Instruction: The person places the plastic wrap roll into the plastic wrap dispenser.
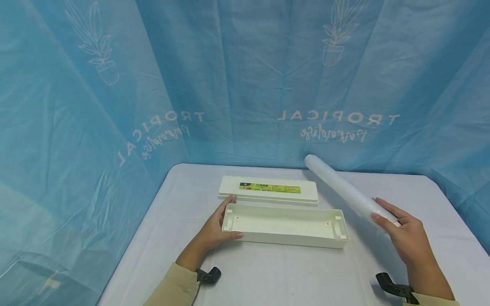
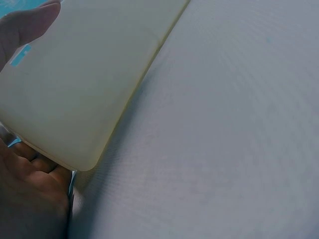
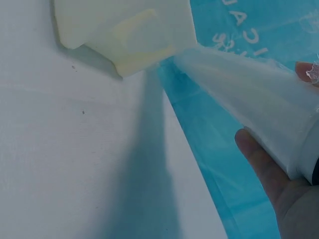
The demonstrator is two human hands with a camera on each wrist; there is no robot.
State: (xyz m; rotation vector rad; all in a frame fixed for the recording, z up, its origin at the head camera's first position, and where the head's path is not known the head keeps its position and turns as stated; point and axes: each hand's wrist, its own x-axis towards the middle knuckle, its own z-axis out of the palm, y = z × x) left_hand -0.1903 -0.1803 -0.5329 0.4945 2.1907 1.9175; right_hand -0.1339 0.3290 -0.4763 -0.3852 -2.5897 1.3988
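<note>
A long cream plastic box [image 1: 291, 239] lies open side up on the table, its inside bare apart from small fittings at both ends. My left hand [image 1: 210, 231] grips its left end, thumb on the front wall and fingers round the back corner. In the left wrist view that thumb [image 2: 35, 25] lies over the box wall [image 2: 94, 84]. A roll of cling film [image 1: 342, 185] slants up and away to the left from my right hand [image 1: 411, 238], which holds its near end between thumb and fingers. The roll's hollow end shows in the right wrist view.
Behind the box lies its matching cream lid [image 1: 229, 191] with a yellow-green label [image 1: 269, 188]. Both rest on a white-covered table [image 1: 268, 276]. A blue printed curtain [image 1: 252, 85] hangs along the table's back and left sides.
</note>
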